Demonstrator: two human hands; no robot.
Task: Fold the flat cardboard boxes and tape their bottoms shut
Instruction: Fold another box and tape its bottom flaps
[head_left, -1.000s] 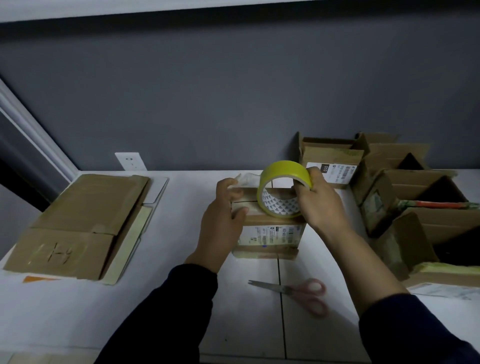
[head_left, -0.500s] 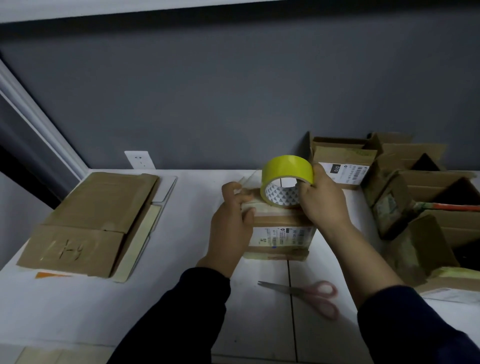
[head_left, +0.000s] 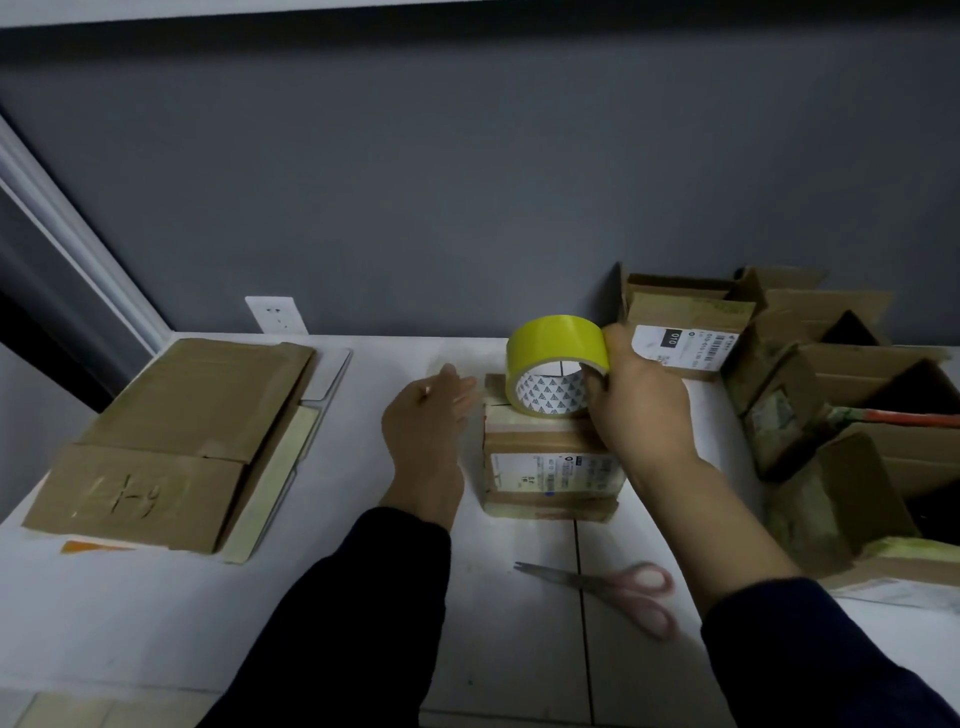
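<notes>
Taping looks midway: right hand (head_left: 639, 410) grips the tape roll (head_left: 556, 345) atop the box (head_left: 550, 467), left hand (head_left: 423, 421) straight-fingered beside it; flat boxes (head_left: 176, 441) left of it await folding.

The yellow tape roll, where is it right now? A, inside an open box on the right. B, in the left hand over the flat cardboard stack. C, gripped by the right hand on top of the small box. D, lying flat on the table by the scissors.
C: the right hand grips the yellow tape roll, which stands on edge atop the small box.
</notes>
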